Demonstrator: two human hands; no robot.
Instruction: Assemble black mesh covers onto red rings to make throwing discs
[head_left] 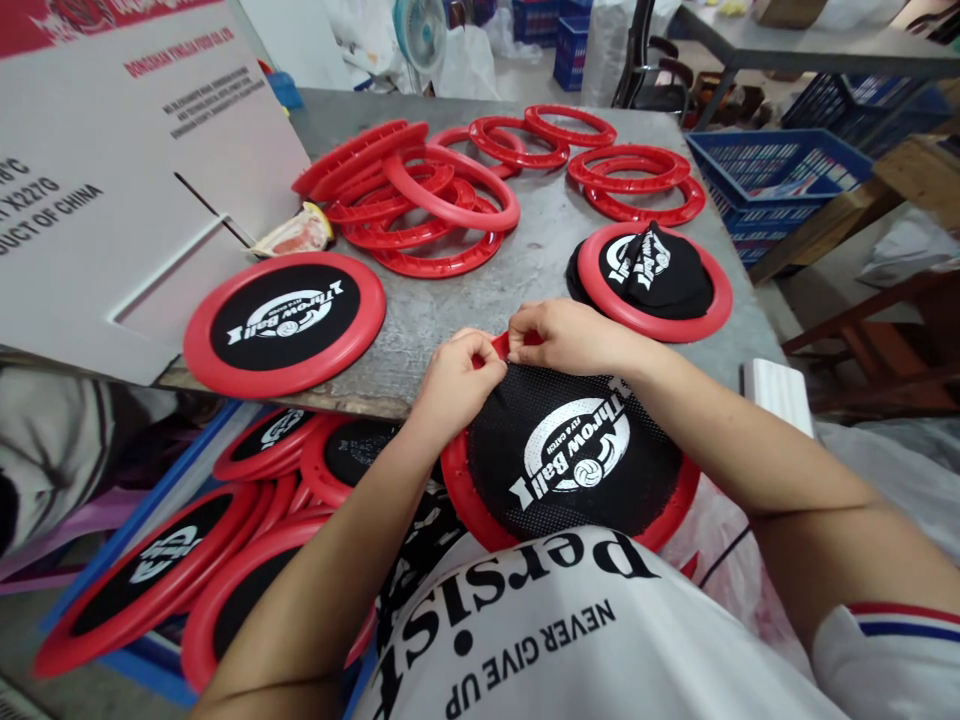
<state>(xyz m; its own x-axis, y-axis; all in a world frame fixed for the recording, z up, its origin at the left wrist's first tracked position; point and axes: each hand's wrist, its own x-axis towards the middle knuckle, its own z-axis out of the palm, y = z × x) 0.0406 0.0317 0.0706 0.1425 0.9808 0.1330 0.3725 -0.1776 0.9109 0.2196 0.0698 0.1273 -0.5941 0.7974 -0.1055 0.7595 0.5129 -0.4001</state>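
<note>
A throw ball disc (577,450), a red ring with black printed mesh across it, leans against my body at the table's front edge. With fingers pinched, my left hand (459,378) grips its far rim, where the mesh meets the ring. Close beside it, my right hand (562,335) pinches the same stretch of rim; the fingertips hide just what is between them. To the left on the table lies another throw ball disc (289,320), its mesh flat. Beyond my right hand, loose black mesh (660,270) is bunched on a red ring (712,305).
Several bare red rings (450,205) are heaped at the table's back, with more rings (630,168) to the right. A white carton (150,180) stands left. Below it, a blue crate (142,545) holds several discs (172,555). Another blue basket (772,180) sits right.
</note>
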